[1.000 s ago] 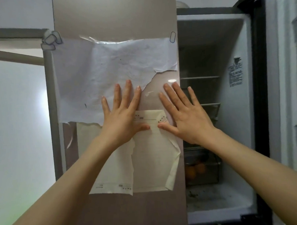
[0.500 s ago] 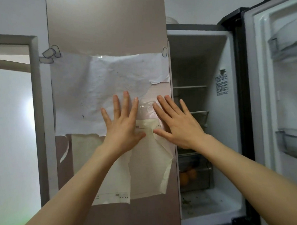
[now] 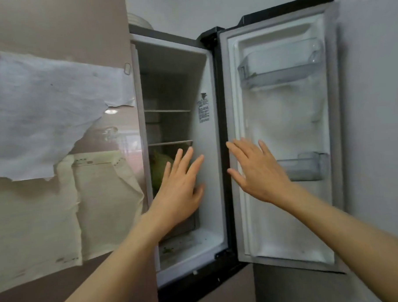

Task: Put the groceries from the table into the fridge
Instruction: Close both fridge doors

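Note:
The fridge (image 3: 209, 196) stands with its right door (image 3: 281, 129) swung wide and its left door (image 3: 66, 225) closed. My left hand (image 3: 179, 188) is raised flat with straight fingers in front of the open compartment, holding nothing. My right hand (image 3: 258, 171) is spread open before the inner side of the right door, also empty. A green vegetable (image 3: 160, 168) lies on a lower shelf behind my left hand, partly hidden. No table or other groceries are in view.
Torn white paper (image 3: 43, 116) and a cream sheet (image 3: 100, 200) are stuck to the left door. Clear door bins (image 3: 281, 65) (image 3: 306, 169) sit on the open door. Glass shelves (image 3: 170, 143) cross the compartment. A grey wall (image 3: 374, 120) lies to the right.
Both hands left the papers on the closed left door and moved right, now in front of the open compartment and right door. The view swung right and closer.

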A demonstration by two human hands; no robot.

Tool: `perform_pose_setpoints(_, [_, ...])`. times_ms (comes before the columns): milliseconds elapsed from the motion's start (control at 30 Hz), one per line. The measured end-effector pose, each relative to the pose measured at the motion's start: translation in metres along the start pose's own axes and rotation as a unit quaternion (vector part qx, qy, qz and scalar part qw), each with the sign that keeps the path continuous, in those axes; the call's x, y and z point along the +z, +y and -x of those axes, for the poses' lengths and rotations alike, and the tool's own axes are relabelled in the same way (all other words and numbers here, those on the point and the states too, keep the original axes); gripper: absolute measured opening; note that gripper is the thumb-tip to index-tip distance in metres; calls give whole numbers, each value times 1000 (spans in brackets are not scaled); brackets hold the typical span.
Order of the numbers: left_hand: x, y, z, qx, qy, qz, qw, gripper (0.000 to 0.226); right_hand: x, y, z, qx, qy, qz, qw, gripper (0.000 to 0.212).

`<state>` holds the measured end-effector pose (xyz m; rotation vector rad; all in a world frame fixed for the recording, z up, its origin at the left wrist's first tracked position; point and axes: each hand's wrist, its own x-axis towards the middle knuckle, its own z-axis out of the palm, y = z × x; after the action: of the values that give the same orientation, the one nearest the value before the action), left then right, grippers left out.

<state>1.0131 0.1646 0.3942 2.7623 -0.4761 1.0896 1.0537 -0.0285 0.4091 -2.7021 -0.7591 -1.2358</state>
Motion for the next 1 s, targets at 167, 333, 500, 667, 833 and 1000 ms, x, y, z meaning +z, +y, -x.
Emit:
perform_pose_setpoints(167, [39,69,-27,69,-16,45,996,62,-15,77,47,63,41,18,997,49])
perform_pose_setpoints(333, [69,132,-50,105,-36,40,993,65,-20,138,76,89,63,19,994,45])
perform_pose_setpoints(500, [87,155,-57,90,-13,-2,996,67,-19,154,86,43,60,7,997,43])
perform_pose_setpoints(667, [81,161,-60,75,35,23,996,60,-12,152,87,51,73,-25,996,43])
perform_pose_setpoints(833, [87,155,-42,41,90,22,995,58,-16,142,90,9,77,-15,997,47])
perform_pose_setpoints(1000, [75,124,-22,6,107,40,993,58,-19,130,92,-66,112,29,991,49])
